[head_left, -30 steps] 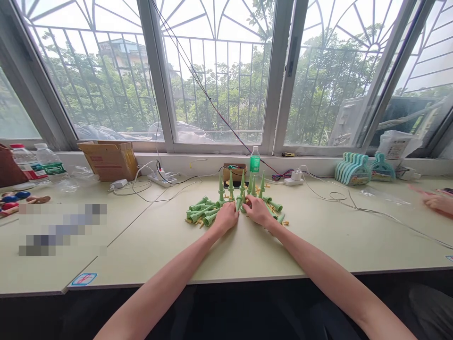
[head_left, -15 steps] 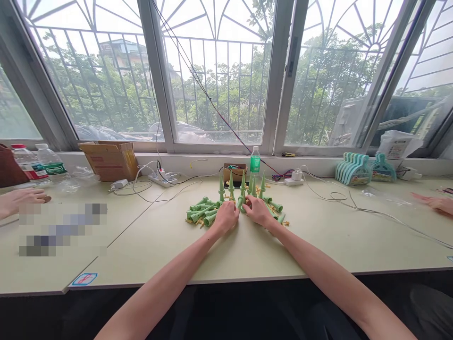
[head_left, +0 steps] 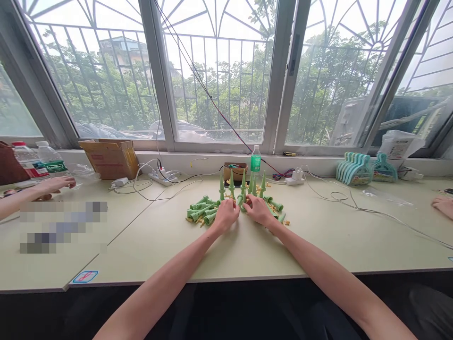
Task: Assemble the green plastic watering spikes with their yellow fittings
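Note:
My left hand [head_left: 227,215] and my right hand [head_left: 259,210] are close together over the middle of the table. The right fingers are closed around a green plastic spike [head_left: 240,203], which lies tilted between the two hands. Closed at its left side are my left fingertips; what they pinch is hidden. Behind my hands several green spikes [head_left: 231,184] stand upright, points up. A pile of hollow green spikes [head_left: 203,210] lies beside my left hand, with small yellow pieces among them. More green spikes [head_left: 276,206] and a yellow piece [head_left: 287,222] lie beside my right hand.
A small open box [head_left: 235,173] and a green-labelled bottle [head_left: 255,160] stand behind the spikes. Cables and a power strip [head_left: 163,177] run along the window side. A carton [head_left: 109,159] stands left, turquoise hangers [head_left: 354,169] right. Other people's hands [head_left: 58,185] show at both sides.
My hands have barely moved and keep hold at the same spot. The other person's hand at left has reached further right; the one at far right has drawn back toward the edge.

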A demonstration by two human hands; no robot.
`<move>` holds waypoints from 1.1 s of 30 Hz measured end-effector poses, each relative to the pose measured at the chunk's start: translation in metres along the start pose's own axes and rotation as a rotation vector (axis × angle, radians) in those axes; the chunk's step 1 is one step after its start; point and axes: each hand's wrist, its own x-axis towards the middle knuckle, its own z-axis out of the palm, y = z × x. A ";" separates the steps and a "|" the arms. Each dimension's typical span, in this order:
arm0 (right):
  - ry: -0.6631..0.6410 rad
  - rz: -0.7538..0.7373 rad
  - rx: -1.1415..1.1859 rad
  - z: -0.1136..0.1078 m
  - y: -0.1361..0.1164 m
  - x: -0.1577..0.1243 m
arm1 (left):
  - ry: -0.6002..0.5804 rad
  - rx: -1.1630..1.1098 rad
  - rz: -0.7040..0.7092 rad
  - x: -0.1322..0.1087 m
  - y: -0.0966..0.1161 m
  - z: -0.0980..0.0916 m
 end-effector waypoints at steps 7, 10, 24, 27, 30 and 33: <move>0.005 0.008 0.011 0.001 0.000 0.000 | 0.050 -0.034 -0.043 0.002 -0.001 -0.002; 0.010 0.017 0.046 0.001 0.001 0.000 | 0.069 -0.080 -0.048 0.005 -0.001 -0.002; 0.003 0.027 0.091 0.001 -0.001 -0.001 | 0.190 -0.238 -0.119 0.010 0.000 -0.006; 0.000 0.023 0.093 0.001 -0.001 -0.001 | 0.250 -0.259 -0.090 0.010 -0.002 -0.006; -0.004 0.020 0.095 0.001 0.000 -0.001 | 0.308 -0.281 -0.048 0.010 -0.004 -0.005; -0.008 0.019 0.099 0.002 0.001 -0.001 | 0.357 -0.280 -0.001 0.010 -0.005 -0.006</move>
